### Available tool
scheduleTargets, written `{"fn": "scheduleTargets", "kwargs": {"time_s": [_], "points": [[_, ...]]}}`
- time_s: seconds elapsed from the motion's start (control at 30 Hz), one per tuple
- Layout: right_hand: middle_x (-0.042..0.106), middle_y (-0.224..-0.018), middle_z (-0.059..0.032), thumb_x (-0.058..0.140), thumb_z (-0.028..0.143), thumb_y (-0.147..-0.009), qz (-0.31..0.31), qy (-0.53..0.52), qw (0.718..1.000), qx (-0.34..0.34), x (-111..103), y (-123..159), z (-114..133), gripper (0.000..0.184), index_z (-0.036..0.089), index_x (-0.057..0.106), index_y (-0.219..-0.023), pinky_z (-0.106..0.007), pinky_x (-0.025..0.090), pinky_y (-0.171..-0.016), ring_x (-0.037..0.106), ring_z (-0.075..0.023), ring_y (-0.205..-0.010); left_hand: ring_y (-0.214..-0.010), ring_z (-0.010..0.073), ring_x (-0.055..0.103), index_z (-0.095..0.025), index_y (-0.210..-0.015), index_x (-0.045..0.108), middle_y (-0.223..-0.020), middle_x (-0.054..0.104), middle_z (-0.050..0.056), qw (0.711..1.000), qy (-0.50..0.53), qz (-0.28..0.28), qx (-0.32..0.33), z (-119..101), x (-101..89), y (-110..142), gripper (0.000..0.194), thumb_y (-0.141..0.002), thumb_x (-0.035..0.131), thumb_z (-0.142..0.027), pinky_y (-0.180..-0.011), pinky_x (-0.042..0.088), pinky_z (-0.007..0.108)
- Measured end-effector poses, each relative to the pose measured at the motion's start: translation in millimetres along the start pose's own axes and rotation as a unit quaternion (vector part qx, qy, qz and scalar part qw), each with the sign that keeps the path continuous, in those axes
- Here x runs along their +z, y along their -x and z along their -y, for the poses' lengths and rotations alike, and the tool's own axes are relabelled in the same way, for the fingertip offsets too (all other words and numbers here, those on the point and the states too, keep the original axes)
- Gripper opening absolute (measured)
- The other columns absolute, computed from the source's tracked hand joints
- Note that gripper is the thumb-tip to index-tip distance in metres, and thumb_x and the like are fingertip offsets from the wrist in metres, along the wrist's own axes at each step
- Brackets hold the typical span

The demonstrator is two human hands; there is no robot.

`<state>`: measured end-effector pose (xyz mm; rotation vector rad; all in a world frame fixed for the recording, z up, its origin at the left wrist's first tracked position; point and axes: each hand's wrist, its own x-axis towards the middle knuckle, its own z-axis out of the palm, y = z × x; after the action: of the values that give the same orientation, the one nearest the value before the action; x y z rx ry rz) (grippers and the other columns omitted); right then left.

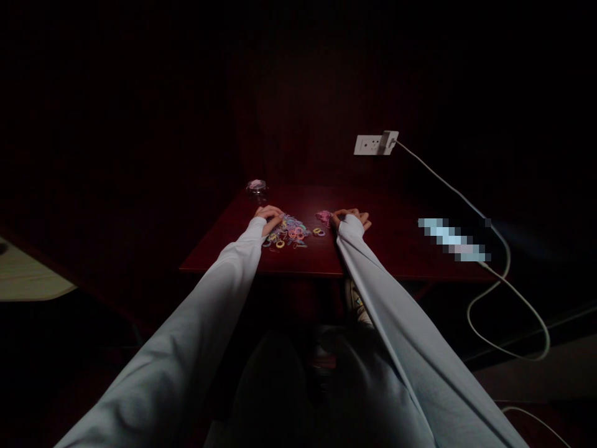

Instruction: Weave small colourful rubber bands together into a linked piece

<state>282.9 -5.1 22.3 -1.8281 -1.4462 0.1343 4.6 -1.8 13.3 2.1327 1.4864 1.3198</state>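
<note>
Small elastic hair ties in several colours lie in a loose pile (293, 231) on the dark red table. My left hand (268, 218) reaches over the pile's left edge, thumb and forefinger drawn together at the ties. What they pinch, if anything, is too small to make out. To the right, a smaller heap of pink hair ties (323, 216) lies apart from the mixed pile. My right hand (353, 218) is beside that pink heap with its fingers curled and fingertips close together against it; its grip is partly hidden. A yellow and a purple hair tie (318, 232) lie between the piles.
A small clear jar (257, 188) with something pink at its top stands at the table's back left. A blurred-out bright device (452, 239) lies at the right, its white cable (508, 249) running to a wall socket (368, 145). The table's front edge (280, 272) is near my forearms.
</note>
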Motion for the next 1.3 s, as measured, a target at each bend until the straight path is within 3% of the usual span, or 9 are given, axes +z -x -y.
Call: {"fn": "scheduleTargets", "kwargs": {"time_s": [0.2,0.33,0.57,0.9,1.13,1.3], "points": [[0.07,-0.118,-0.0126,0.06,0.043,-0.101,-0.03,0.003,0.999,0.041,3.9,-2.3,1.4,0.033,0.022,0.077,-0.082,-0.051,0.034,-0.101,0.047,-0.0345,-0.117,-0.109,0.0266,0.073,-0.025,-0.064,0.068,-0.109,0.085,0.002,1.0,0.004,0.0,-0.011,-3.5,-0.2,1.0,0.03,-0.095,0.066,-0.026,-0.115,0.046,0.048],[0.071,-0.106,-0.0115,0.048,0.039,-0.106,-0.063,-0.039,0.996,0.052,6.1,-3.9,-0.6,0.043,0.022,0.069,-0.072,-0.053,0.035,-0.104,0.051,-0.0356,-0.121,-0.108,0.0263,0.073,-0.025,-0.064,0.068,-0.109,0.085,0.002,1.0,0.01,-0.004,-0.007,-1.6,0.3,0.9,0.03,-0.094,0.066,-0.026,-0.115,0.046,0.049],[0.067,-0.09,-0.0122,0.053,0.037,-0.102,-0.032,-0.01,0.998,0.056,5.7,-4.7,-0.3,0.04,0.021,0.059,-0.066,-0.053,0.036,-0.101,0.052,-0.0374,-0.119,-0.107,0.0259,0.074,-0.025,-0.064,0.067,-0.109,0.085,0.002,1.0,-0.005,0.0,-0.003,0.8,1.0,-0.3,0.033,-0.096,0.065,-0.027,-0.115,0.045,0.048],[0.068,-0.098,-0.0137,0.053,0.036,-0.104,-0.007,0.002,0.998,0.066,-0.5,-1.8,5.5,0.036,0.021,0.059,-0.072,-0.05,0.036,-0.103,0.051,-0.0358,-0.122,-0.11,0.0258,0.073,-0.024,-0.064,0.067,-0.109,0.085,0.001,1.0,-0.007,0.013,-0.011,-1.6,-1.1,-0.4,0.033,-0.097,0.068,-0.024,-0.116,0.045,0.046],[0.068,-0.094,-0.0103,0.053,0.037,-0.1,-0.027,-0.02,0.998,0.06,2.8,-1.5,5.9,0.033,0.022,0.057,-0.071,-0.052,0.038,-0.106,0.053,-0.0355,-0.122,-0.106,0.0266,0.072,-0.024,-0.066,0.072,-0.106,0.084,0.003,1.0,0.02,0.007,-0.017,-0.5,1.7,-0.6,0.029,-0.094,0.065,-0.026,-0.114,0.045,0.048],[0.071,-0.105,-0.0135,0.049,0.039,-0.105,-0.015,0.002,0.997,0.072,-0.2,-0.9,7.0,0.037,0.021,0.064,-0.077,-0.05,0.039,-0.107,0.055,-0.0358,-0.128,-0.109,0.0276,0.072,-0.023,-0.063,0.068,-0.107,0.084,0.003,1.0,0.024,0.015,-0.012,2.6,1.0,-1.7,0.031,-0.094,0.067,-0.03,-0.116,0.044,0.049]]}}
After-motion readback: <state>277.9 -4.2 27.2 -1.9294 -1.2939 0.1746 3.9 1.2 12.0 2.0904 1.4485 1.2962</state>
